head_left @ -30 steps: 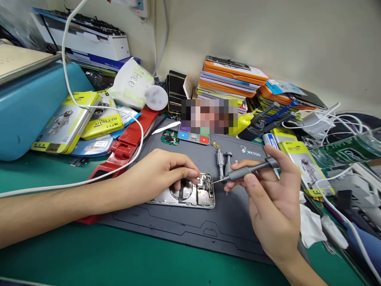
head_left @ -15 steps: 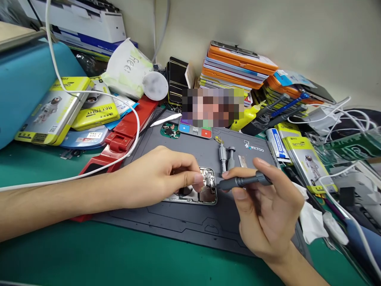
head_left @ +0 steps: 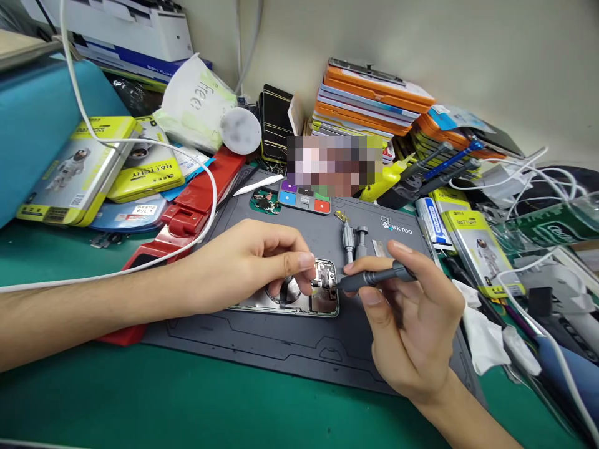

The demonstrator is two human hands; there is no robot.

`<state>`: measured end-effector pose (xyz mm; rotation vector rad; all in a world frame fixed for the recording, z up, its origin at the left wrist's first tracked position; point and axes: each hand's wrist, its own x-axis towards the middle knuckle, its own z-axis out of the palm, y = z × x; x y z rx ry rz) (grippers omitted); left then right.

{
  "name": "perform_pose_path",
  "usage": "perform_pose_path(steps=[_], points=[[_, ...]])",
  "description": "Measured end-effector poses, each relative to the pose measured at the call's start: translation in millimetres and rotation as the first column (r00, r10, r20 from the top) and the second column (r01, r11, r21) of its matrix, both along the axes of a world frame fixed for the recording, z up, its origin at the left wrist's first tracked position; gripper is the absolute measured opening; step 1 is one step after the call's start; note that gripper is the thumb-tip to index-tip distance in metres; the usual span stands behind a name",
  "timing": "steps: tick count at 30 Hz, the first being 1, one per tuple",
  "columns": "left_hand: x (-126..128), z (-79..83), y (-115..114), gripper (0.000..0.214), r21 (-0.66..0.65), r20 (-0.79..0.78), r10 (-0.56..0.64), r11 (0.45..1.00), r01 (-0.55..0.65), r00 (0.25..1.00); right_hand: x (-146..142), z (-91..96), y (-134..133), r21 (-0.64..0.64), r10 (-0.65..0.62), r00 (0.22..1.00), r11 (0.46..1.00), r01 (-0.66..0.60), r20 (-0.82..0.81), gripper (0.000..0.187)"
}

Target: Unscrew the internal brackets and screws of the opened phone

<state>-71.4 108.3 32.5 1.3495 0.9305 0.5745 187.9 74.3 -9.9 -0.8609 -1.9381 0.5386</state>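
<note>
An opened phone housing (head_left: 322, 299) lies on the grey work mat (head_left: 299, 349), its metal inside facing up. My left hand (head_left: 248, 265) rests over it, fingers curled, thumb and forefinger pressing on a small part near its top corner. My right hand (head_left: 412, 324) grips a slim grey screwdriver (head_left: 374, 277), held almost level, its tip touching the housing's upper right corner beside my left fingertips. Two more grey screwdriver bits (head_left: 353, 243) stand just behind on the mat.
Yellow battery boxes (head_left: 84, 165) and a red tool (head_left: 187, 206) lie at left under a white cable (head_left: 206, 212). Stacked orange and blue phone boxes (head_left: 369, 103) stand at the back. More battery packs (head_left: 472, 243), cables and white tissue (head_left: 486, 349) crowd the right side.
My right hand moved left and lowered the screwdriver until its tip reached the housing. My left hand stayed on the housing. The view shifted slightly.
</note>
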Motion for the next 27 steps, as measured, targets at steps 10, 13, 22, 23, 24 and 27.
perform_pose_path(steps=[10,13,22,23,24,27], points=[[0,0.1,2,0.026,-0.043,0.019,-0.01,0.999,0.011,1.0,1,-1.9,1,-0.005,0.021,1.0,1.0,-0.021,0.001,0.079],[0,0.5,1,0.026,-0.048,0.02,-0.005,0.999,0.006,1.0,0,-0.7,2,0.023,0.026,0.999,0.999,-0.027,0.033,0.082],[3,1.8,2,0.025,-0.002,-0.02,-0.01,1.0,0.01,1.0,1,15.9,4,0.166,-0.028,0.985,0.986,0.0,0.168,0.072],[3,1.4,2,0.025,0.002,-0.025,-0.011,1.0,0.011,1.0,1,16.9,4,0.19,-0.061,0.983,0.981,0.028,0.17,0.071],[3,1.0,2,0.025,0.004,-0.028,-0.014,1.0,0.015,1.0,1,17.6,4,0.206,-0.09,0.982,0.977,0.054,0.168,0.07],[3,-1.1,1,0.028,-0.009,-0.025,-0.027,1.0,0.027,0.999,2,18.6,4,0.167,-0.072,0.985,0.985,0.045,0.157,0.066]])
